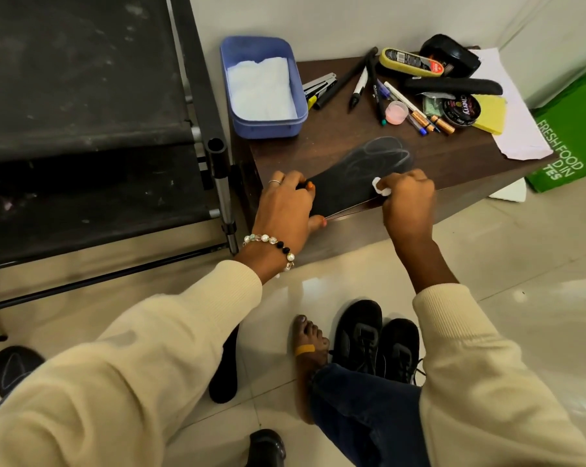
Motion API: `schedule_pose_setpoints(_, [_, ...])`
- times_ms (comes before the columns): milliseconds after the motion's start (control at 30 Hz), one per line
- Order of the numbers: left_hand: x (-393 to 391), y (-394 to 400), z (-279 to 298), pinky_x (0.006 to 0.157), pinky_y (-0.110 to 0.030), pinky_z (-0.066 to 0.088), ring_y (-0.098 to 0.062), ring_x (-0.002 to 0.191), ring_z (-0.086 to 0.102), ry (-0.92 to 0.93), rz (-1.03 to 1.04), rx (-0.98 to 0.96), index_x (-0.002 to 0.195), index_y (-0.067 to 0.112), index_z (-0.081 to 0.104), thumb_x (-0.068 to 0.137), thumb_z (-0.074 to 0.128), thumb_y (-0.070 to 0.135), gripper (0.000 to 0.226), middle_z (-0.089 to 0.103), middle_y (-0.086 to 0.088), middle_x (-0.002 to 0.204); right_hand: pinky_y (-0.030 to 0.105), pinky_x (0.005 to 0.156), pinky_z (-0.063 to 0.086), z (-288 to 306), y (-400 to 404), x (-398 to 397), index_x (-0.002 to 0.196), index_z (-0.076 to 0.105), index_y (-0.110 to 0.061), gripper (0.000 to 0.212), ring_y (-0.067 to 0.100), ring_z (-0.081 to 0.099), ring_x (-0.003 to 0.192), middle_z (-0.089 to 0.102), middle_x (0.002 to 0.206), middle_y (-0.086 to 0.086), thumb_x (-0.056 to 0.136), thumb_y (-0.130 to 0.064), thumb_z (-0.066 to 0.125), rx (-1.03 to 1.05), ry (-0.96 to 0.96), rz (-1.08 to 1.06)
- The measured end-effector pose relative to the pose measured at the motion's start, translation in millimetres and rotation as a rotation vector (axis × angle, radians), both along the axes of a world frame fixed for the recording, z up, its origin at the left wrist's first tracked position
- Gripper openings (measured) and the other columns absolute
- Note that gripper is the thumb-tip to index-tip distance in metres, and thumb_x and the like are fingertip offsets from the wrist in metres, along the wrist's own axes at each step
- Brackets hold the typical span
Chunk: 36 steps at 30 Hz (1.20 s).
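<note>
Black sheet (352,176) at table's (453,163) front edge, gripped by left hand (285,203); white chalk (380,187) pinched in right hand (408,203), touching sheet.

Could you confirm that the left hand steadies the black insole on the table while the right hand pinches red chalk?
Not quite: the head view shows the chalk in the right hand is white, not red. The left hand steadies the black insole on the table.

The round black polish tin (462,111), lying well right of the blue tub (264,128), is showing "Cherry" in white. Farther right of the tub, the green bag (569,96) is displaying "FRESH FOOD"; its lower lines are running partly hidden.
</note>
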<state>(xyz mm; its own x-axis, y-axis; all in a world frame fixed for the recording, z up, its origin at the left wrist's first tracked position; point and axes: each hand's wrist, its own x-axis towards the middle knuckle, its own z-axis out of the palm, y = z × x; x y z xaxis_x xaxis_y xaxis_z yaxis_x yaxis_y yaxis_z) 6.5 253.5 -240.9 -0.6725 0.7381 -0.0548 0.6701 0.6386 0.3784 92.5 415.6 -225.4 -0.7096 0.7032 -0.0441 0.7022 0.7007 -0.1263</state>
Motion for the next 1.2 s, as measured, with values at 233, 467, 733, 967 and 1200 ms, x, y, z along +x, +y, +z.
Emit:
schedule_pose_setpoints(233, [2, 2, 0, 0.099, -0.029, 0.038, -0.025, 0.123, 0.036, 0.024, 0.019, 0.004, 0.127, 0.011, 0.060, 0.087, 0.065, 0.040, 0.049, 0.046, -0.003, 0.133, 0.028, 0.088, 0.042, -4, -43, -15, 0.121, 0.062, -0.013, 0.032, 0.024, 0.054, 0.107, 0.057, 0.119, 0.012, 0.091, -0.007, 0.054, 0.004, 0.058, 0.336])
schedule_pose_setpoints(467, [0, -1, 2, 0.103, -0.031, 0.036, -0.025, 0.123, 0.035, 0.006, -0.016, -0.011, 0.134, 0.012, 0.055, 0.088, 0.063, 0.045, 0.057, 0.044, -0.003, 0.134, 0.031, 0.095, 0.042, -6, -5, -13, 0.121, 0.062, -0.011, 0.032, 0.026, 0.055, 0.110, 0.056, 0.123, 0.014, 0.089, -0.005, 0.058, 0.028, 0.101, 0.138])
schedule_pose_setpoints(733, [-1, 0, 2, 0.104, -0.030, 0.036, -0.025, 0.125, 0.034, 0.004, -0.023, -0.020, 0.133, 0.012, 0.055, 0.087, 0.063, 0.044, 0.057, 0.043, -0.003, 0.135, 0.030, 0.091, 0.042, -4, -28, -19, 0.122, 0.060, -0.011, 0.030, 0.026, 0.053, 0.108, 0.054, 0.122, 0.015, 0.092, -0.009, 0.054, 0.043, 0.069, 0.089])
schedule_pose_setpoints(967, [-3, -2, 4, 0.103, -0.030, 0.036, -0.024, 0.124, 0.035, -0.014, -0.023, -0.002, 0.132, 0.013, 0.056, 0.087, 0.065, 0.041, 0.055, 0.044, -0.003, 0.136, 0.027, 0.089, 0.042, -13, -36, -27, 0.118, 0.063, -0.010, 0.033, 0.025, 0.057, 0.106, 0.055, 0.122, 0.014, 0.086, -0.003, 0.058, 0.055, 0.119, 0.264])
schedule_pose_setpoints(1200, [-6, -5, 5, 0.105, -0.030, 0.035, -0.024, 0.128, 0.033, -0.039, -0.049, -0.012, 0.136, 0.013, 0.052, 0.087, 0.064, 0.044, 0.060, 0.042, -0.003, 0.139, 0.031, 0.096, 0.043, -5, -28, -39, 0.127, 0.058, -0.012, 0.041, 0.028, 0.056, 0.110, 0.050, 0.129, 0.016, 0.088, -0.001, 0.057, 0.025, 0.100, 0.100])
